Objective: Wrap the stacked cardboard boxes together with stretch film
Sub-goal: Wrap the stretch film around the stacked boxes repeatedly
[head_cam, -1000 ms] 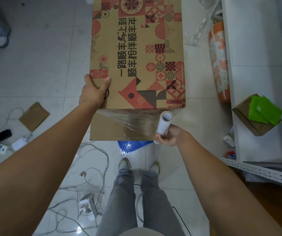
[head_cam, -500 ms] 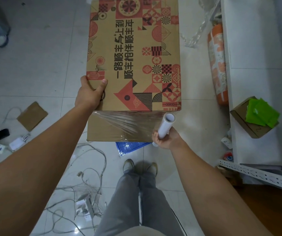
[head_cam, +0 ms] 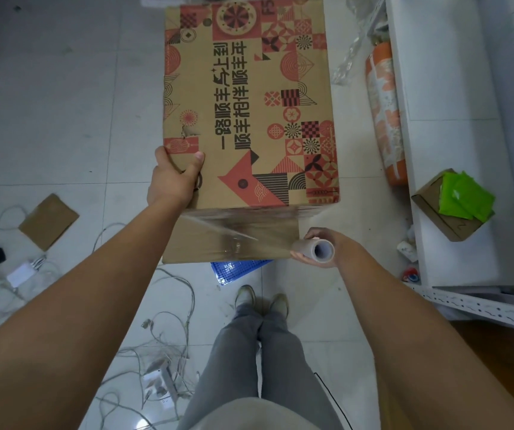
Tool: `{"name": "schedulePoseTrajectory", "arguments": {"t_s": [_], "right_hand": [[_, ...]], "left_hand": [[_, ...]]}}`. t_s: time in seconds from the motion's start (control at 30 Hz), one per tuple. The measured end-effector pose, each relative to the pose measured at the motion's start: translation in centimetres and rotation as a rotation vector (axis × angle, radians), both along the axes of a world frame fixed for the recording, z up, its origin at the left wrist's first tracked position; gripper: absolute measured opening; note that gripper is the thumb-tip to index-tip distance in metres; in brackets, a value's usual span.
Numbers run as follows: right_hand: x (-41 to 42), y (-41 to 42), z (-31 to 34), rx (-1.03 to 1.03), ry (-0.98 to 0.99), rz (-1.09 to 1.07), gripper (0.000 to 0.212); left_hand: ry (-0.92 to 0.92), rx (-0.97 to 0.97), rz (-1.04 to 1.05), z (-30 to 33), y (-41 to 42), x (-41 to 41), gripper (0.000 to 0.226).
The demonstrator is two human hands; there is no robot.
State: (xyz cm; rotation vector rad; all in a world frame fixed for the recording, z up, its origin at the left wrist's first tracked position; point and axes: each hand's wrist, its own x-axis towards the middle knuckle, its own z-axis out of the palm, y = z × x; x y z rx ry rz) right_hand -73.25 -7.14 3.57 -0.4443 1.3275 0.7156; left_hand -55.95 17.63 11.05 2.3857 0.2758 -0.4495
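Observation:
A tall stack of cardboard boxes [head_cam: 249,103] stands in front of me, its top printed with red and black patterns. My left hand [head_cam: 173,178] grips the stack's near left corner, thumb on top. My right hand [head_cam: 327,248] holds the stretch film roll [head_cam: 313,251] at the near right corner, the roll's open end facing me. A sheet of clear stretch film [head_cam: 237,234] runs from the roll across the plain near face of the boxes toward my left hand.
A blue perforated mat [head_cam: 237,270] lies under the stack. Loose cables [head_cam: 162,336] and chargers lie on the floor to the left, beside a flat cardboard piece [head_cam: 47,221]. White shelving [head_cam: 454,150] on the right carries a small box of green packets [head_cam: 463,198]; an orange patterned roll [head_cam: 386,119] leans beside it.
My right hand has carried the roll further right, past the box's near right corner, and tipped it so its end faces me. The film is stretched wider. My left hand stays put.

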Motion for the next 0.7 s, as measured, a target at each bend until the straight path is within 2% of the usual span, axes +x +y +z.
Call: {"name": "schedulePoseTrajectory", "arguments": {"t_s": [0.07, 0.2, 0.33, 0.43, 0.57, 0.7], "right_hand": [[0.2, -0.3, 0.3, -0.038, -0.047, 0.059, 0.019], [0.4, -1.4, -0.4, 0.037, 0.025, -0.179, 0.037], [0.8, -2.0, -0.2, 0.031, 0.025, -0.171, 0.034], [0.8, -2.3, -0.3, 0.086, 0.010, -0.090, 0.039], [1.0, -2.5, -0.5, 0.063, 0.052, 0.015, 0.022], [1.2, -3.0, 0.0, 0.047, 0.048, 0.083, 0.021]], "left_hand": [[-0.013, -0.001, -0.005, 0.0, 0.1, 0.1, 0.070], [-0.020, 0.006, -0.011, 0.0, 0.1, 0.2, 0.067], [-0.017, 0.017, -0.011, 0.1, -0.2, 0.2, 0.066], [-0.024, 0.023, -0.008, 0.1, -0.2, 0.1, 0.067], [-0.027, 0.040, 0.012, 0.1, -0.3, -0.1, 0.067], [-0.025, 0.049, 0.017, 0.5, -0.5, -0.1, 0.066]]}}
